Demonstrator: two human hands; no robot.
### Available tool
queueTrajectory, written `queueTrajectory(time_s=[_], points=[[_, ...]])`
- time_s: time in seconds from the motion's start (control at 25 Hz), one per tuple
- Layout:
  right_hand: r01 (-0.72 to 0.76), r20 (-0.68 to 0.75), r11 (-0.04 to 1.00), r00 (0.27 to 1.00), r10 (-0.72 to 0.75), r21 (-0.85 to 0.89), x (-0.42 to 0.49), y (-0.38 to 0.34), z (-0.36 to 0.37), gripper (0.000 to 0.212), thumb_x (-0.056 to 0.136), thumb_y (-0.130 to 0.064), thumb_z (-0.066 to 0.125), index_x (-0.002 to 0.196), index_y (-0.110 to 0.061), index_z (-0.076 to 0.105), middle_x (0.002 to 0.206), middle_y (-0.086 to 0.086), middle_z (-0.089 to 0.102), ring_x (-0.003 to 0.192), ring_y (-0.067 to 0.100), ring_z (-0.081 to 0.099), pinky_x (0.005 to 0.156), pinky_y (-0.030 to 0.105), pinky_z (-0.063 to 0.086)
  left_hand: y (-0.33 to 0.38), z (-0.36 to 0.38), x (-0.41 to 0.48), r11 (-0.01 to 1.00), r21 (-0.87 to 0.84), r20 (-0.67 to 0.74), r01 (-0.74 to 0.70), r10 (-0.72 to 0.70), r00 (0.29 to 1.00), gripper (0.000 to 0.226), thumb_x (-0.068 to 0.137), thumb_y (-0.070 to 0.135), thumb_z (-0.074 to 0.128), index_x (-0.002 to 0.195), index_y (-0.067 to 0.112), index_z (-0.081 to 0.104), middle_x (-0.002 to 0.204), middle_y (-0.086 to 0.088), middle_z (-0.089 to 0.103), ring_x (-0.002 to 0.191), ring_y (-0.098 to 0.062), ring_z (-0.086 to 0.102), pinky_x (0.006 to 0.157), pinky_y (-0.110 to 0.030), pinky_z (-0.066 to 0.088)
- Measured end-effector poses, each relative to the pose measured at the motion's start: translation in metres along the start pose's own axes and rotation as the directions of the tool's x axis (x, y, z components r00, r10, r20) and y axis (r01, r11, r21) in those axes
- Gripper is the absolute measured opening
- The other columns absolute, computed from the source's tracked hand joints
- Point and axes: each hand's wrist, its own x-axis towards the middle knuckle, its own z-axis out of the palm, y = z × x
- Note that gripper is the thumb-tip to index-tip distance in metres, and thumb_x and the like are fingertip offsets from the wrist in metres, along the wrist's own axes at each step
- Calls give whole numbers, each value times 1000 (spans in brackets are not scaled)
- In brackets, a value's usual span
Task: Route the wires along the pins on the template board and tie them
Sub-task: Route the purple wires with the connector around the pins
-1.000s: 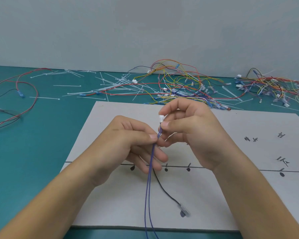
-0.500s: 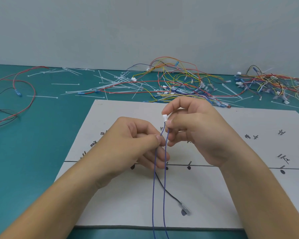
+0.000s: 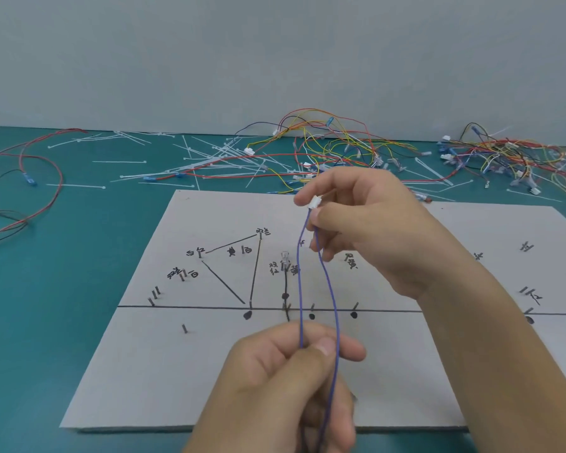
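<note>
Above template board (image 3: 177, 371), right hand (image 3: 373, 230) pinches white connector (image 3: 315, 202), left hand (image 3: 275, 380) pinches light, limp-looking purple wires (image 3: 299, 289) lower; connector seems the firmest hold.

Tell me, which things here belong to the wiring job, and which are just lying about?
Job: blue wires in left hand, white connector in right hand, template board, pins, cable ties.
Lying about: tangled coloured wires, red wires at left.

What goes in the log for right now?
right hand: pinches white connector | left hand: pinches blue wire | blue wire: held above template board, unrouted
</note>
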Motion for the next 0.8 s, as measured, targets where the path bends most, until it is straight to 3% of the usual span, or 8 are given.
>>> queueTrajectory(time_s=[0.24,0.4,0.48,0.6,0.8], points=[[-20,99,894,992,72,-448,30,-17,1,25,85,-1,61,88,-22,74,73,-2,77,59,9,68,52,30,52,-11,-5,-13,999,18,-216,-30,33,976,29,69,27,62,75,4,79,39,-11,39,34,-16,31,36,-21,29],[-65,66,839,991,120,-540,58,-5,19,26,85,-1,55,89,-21,72,74,0,76,48,6,65,42,20,46,-7,-4,-12,1000,-12,-238,-19,15,971,22,72,20,62,70,1,73,39,-2,28,35,-7,18,39,-14,20],[-77,75,820,987,144,-567,70,2,25,23,88,-1,57,93,-17,72,73,1,75,41,3,61,37,16,42,-7,-8,-10,998,-64,-267,-25,7,964,15,80,7,68,65,3,66,44,1,23,38,-3,16,42,-12,20],[-67,72,796,988,137,-601,83,9,30,22,89,-2,59,92,-19,71,74,1,75,46,5,67,37,16,42,-12,-17,-7,985,-163,-311,-59,6,950,35,98,9,52,65,5,63,51,-1,20,37,-2,17,39,-14,29],[-3,126,743,985,118,-669,93,17,41,22,89,-5,63,83,-25,71,70,0,72,51,11,66,43,16,44,-11,-17,-3,971,-208,-337,-118,42,941,19,79,18,56,69,4,65,52,-4,21,34,-5,22,38,-21,34]])
